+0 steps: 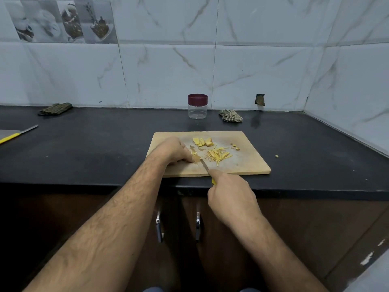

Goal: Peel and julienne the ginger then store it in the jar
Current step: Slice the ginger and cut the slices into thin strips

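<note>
A wooden cutting board [248, 163] lies near the counter's front edge. My left hand [171, 150] holds down a small ginger piece [196, 158] with curled fingertips on the board's left part. My right hand [229, 193] grips a yellow-handled knife [205, 165], its blade resting against that piece. A heap of thin ginger strips [219, 155] lies mid-board, with thicker ginger slices [203, 142] behind it and small scraps [235, 146] to the right. A clear jar [197, 107] with a maroon lid on stands behind the board by the wall.
A second yellow-handled knife [19, 133] lies at the counter's far left. A folded dark cloth [55, 108] sits back left and a crumpled checked cloth [230, 115] right of the jar. One ginger bit [276, 156] lies on the black counter right of the board.
</note>
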A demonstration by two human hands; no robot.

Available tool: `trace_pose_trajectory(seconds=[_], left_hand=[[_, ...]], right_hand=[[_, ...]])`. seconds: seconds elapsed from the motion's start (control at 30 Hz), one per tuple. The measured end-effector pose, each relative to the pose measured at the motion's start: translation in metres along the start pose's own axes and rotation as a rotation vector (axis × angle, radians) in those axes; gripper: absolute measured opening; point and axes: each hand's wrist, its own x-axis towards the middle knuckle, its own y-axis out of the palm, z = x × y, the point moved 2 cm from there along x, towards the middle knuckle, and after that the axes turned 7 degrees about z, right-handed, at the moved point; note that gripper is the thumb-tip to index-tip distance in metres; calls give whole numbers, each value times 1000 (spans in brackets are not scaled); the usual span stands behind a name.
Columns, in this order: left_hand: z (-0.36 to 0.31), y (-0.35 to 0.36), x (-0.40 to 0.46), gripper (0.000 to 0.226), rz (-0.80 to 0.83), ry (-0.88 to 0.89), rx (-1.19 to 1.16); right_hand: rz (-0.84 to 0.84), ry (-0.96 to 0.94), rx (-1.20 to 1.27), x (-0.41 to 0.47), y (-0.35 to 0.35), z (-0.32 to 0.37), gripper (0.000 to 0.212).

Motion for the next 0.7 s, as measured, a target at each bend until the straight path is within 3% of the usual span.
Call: trace_pose_trajectory(seconds=[0.2,0.4,0.7], left_hand=[[9,-2,-6,13,-52,67,-60],[34,-1,-5,22,-400,108,-280],[37,3,-5,22,-479,99,-266]], right_hand=[[-36,-18,69,7,-1,3,48],[-42,-81,0,24,6,27,67],[-39,-3,-73,33,10,27,53]])
